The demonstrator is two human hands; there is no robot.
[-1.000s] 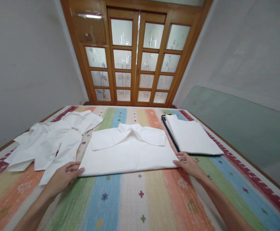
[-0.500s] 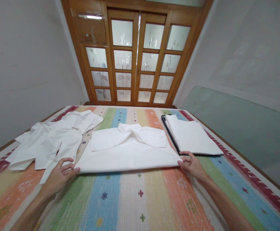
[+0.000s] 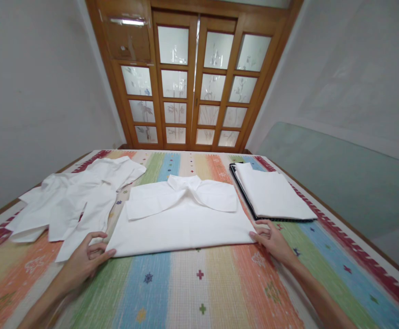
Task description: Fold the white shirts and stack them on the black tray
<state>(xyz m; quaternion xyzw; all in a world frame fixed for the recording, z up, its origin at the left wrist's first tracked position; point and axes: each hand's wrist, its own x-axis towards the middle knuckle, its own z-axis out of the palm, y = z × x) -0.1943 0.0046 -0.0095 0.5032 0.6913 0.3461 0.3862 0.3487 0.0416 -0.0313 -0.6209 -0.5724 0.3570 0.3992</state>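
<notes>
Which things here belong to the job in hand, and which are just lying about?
In the job:
white collared shirt, held at near corners by left hand and right hand
striped cloth beneath

Apparently just lying about:
rumpled white clothes, left
folded stack, right

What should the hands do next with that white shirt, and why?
Perhaps straighten the folded white collared fabric shirt along its near edge: the left hand and right hand touch its near corners, yet that edge slants in the picture, its left end appearing closer to the person.
</notes>
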